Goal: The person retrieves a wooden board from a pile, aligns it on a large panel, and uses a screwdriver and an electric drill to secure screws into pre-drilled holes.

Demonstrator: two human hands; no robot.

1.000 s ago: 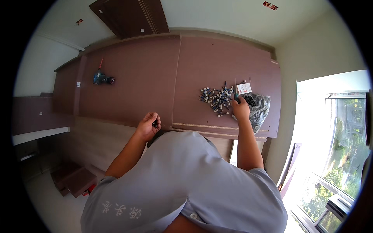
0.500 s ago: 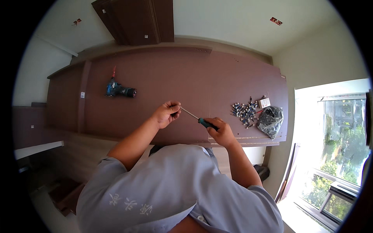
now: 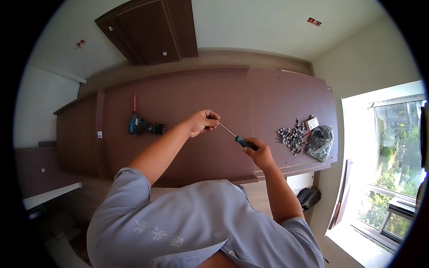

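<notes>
My right hand (image 3: 260,155) is wrapped round the dark green handle of a screwdriver (image 3: 245,142), whose thin metal shaft points up and left. At the shaft's far end my left hand (image 3: 202,123) is closed, thumb and fingers pinched together by the tip. Those fingers hide what they hold, if anything. Both hands are above a large brown panel (image 3: 201,89). A teal and black cordless drill (image 3: 145,127) with a red bit end lies on the panel to the left, apart from my hands.
To the right lie a heap of small fasteners (image 3: 292,139), a small white box (image 3: 312,123) and a clear plastic bag (image 3: 320,143) of dark parts. A raised board (image 3: 99,134) crosses the left end. Brown door panels (image 3: 152,33) lean against the far wall; a window (image 3: 389,161) is at right.
The whole view has shifted, with the panel and its contents lower in the picture. Both hands have moved a little farther out over the panel, with the screwdriver still between them.
</notes>
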